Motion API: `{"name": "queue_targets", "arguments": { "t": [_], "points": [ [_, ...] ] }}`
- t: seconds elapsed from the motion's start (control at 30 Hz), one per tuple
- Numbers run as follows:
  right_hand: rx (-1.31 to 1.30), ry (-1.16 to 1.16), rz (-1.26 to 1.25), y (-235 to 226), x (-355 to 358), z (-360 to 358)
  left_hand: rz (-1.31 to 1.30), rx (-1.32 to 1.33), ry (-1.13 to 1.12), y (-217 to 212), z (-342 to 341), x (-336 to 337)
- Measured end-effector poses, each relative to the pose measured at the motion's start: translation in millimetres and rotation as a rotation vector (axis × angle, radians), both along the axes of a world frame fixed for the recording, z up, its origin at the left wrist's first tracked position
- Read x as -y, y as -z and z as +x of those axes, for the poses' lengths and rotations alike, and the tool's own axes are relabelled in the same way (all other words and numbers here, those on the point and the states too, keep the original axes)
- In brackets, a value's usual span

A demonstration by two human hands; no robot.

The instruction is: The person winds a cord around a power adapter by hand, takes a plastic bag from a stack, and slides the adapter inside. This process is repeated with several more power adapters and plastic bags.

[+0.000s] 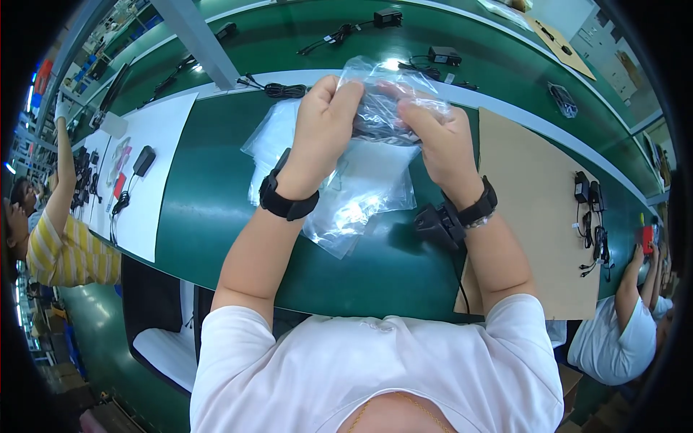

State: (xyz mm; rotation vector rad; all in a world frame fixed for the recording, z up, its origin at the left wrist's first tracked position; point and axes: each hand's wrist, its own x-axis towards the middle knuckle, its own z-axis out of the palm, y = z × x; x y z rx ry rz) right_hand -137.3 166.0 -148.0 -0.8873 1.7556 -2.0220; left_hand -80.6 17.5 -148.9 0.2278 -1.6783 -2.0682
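Clerk: Head view; held stock, its place, step?

Checker: Clear bag, one, raised over the far part of the tabletop; dark contents, indistinct through glare; left hand, pinching the bag's left side; right hand, thumb and fingers closed on its right side; step, as judged, two-handed handling of the filled bag; next move calls for a firm pinch at both sides, the film looking slick.

Clerk: Surroundings; obstructions?

Checker: Flat clear bags, loose pile, below the hands; black boxy device, corded, just beside the right wrist; white sheet, at left, bearing a black adapter; cardboard sheet, at right, cabled adapters at its right edge; coiled black cable, beyond the pile; likeliest hindrances, the loose pile and the corded device.
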Motion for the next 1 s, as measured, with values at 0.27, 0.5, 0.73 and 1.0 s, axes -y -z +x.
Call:
{"name": "queue_targets", "arguments": {
  "t": [0.27,0.5,0.73,1.0],
  "points": [
    [0.406,-0.086,-0.079,-4,-1,-28,-0.183,-0.076,-0.149,8,3,-1],
    [0.248,-0.433,0.079,0,-18,-33,-0.211,0.015,-0.104,10,1,-6],
    [-0.810,0.637,0.733,31,-98,-233,-0.064,-0.615,0.292,-62,50,13],
    [-0.650,0.608,1.723,76,-88,-348,0.271,-0.856,1.049,-118,98,4]
  ]
}}
